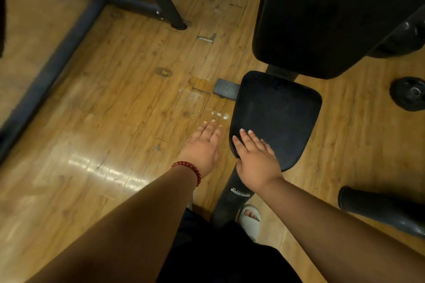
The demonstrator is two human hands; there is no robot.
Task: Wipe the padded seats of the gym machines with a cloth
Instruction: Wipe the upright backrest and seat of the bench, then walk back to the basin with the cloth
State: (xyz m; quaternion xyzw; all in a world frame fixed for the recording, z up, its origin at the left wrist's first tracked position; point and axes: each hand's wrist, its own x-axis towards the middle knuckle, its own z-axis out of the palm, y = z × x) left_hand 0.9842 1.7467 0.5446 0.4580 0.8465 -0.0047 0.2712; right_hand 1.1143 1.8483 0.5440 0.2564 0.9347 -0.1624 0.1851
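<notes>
The padded seat [276, 117] and back pad [322, 18] are black, the frame bars [46, 80] dark grey. The floor [128, 99] shows honey-brown wood grain with whitish scuffs. A dark red bead bracelet [190, 169] circles the left wrist; the sandal [249, 217] is off-white.

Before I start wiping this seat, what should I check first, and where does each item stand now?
1. Cloth in hand: not ok. Neither the left hand nor the right hand holds one, and none is in view.
2. Seat pad within reach: ok. The right hand rests flat on its near left corner.
3. Seat pad free of objects: ok. Nothing else lies on it.
4. Left hand free: ok. It is open, over the floor beside the seat.
5. Dirt on the seat pad: cannot tell, too dark.
</notes>
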